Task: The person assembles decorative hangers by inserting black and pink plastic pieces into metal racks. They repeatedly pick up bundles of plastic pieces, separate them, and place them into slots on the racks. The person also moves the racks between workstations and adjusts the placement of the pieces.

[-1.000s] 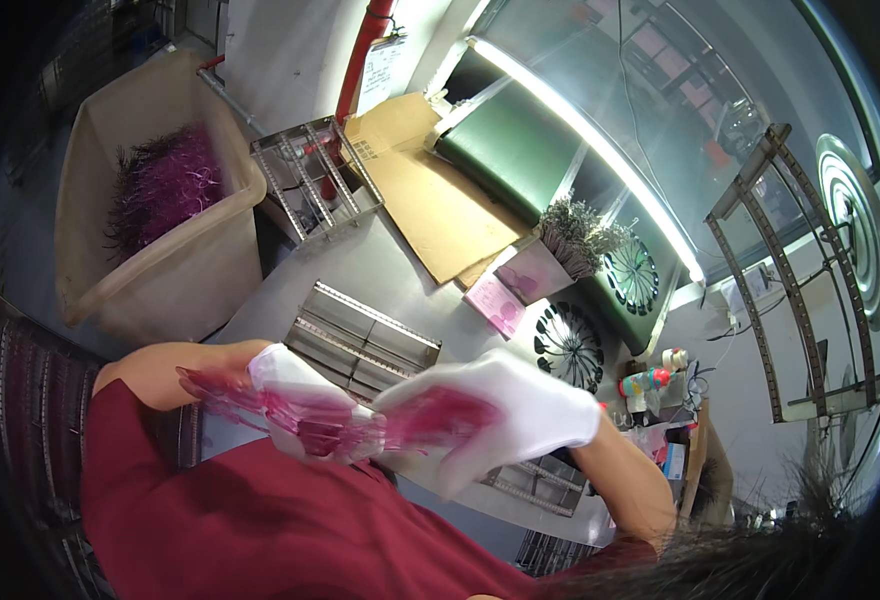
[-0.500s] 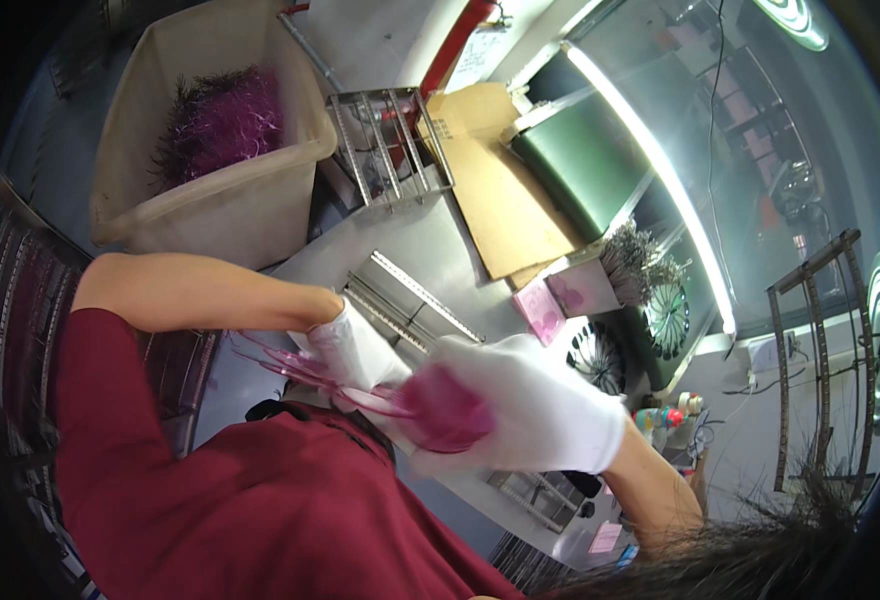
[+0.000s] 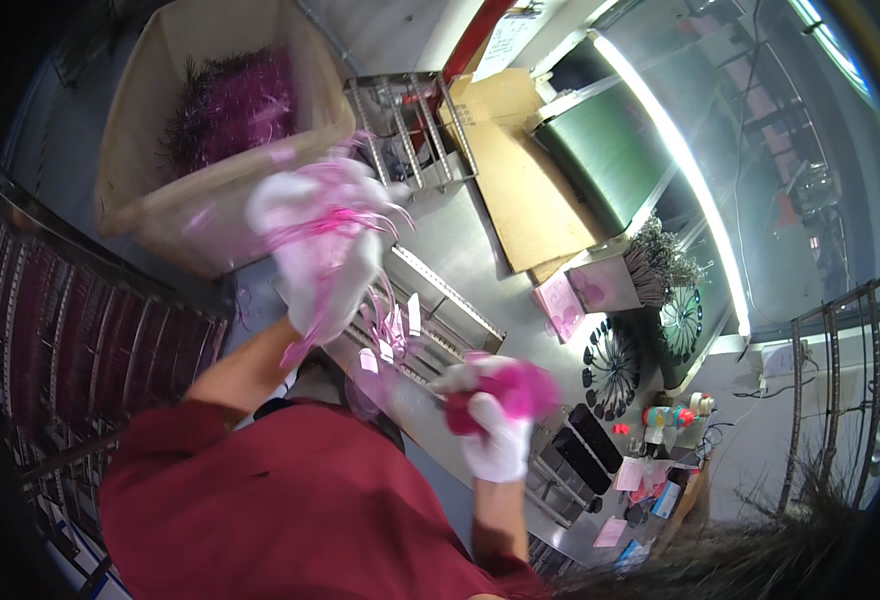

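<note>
My left hand, in a white glove, is raised over the near right corner of the bin. Pink translucent strips lie across its fingers and trail off to the right; motion blurs the fingers. Below it more pink strips with small white tabs show beside the metal rack, though I cannot tell whether they hang or fall. My right hand, also white-gloved, is closed round magenta translucent plastic pieces in front of that rack. Their exact kind is blurred.
A large beige bin at the far left holds a heap of magenta and dark strands. Slatted racks stand along the left. Cardboard, a green box and black fan-shaped parts sit on the right of the bench.
My hands have come apart. The left has swung up and left toward the bin with pink strips; the right stays near the rack, holding the magenta pieces. The view has shifted slightly.
</note>
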The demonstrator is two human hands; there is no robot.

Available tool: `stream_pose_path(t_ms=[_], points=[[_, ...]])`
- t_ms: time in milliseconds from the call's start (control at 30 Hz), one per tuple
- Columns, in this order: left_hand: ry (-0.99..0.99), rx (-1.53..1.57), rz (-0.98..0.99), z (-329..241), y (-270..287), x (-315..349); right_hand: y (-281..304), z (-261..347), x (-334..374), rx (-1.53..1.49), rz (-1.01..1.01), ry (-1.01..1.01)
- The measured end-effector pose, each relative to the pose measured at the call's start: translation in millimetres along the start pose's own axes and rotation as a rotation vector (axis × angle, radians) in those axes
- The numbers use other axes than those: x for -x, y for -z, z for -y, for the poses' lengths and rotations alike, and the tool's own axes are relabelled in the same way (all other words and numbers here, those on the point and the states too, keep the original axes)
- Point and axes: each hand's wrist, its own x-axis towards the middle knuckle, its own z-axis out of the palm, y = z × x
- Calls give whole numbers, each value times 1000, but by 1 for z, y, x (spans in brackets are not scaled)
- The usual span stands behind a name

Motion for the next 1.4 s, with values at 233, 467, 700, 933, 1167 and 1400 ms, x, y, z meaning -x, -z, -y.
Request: stream_pose_path(t_ms=[233,467,700,933,1167,1400], points=[[-309,-164,86,-31,-1,79,-22,-66,22,-816,110,-327],[-517,-1094,-621,-67,26,11,-32,-23,-7,1162,150,506],[103,-903,-460,-116,1,51,-23,-43,-8,1435,316,-107],[-137,-355,244,-9,-52,53,-52,-9,-14,1763,183,-229],[357,-114,368,-11,-26,-2,-18,22,-48,1790,566,180],[317,344,-106,49,-27,-13,33,-66,-41,1443,116,196]])
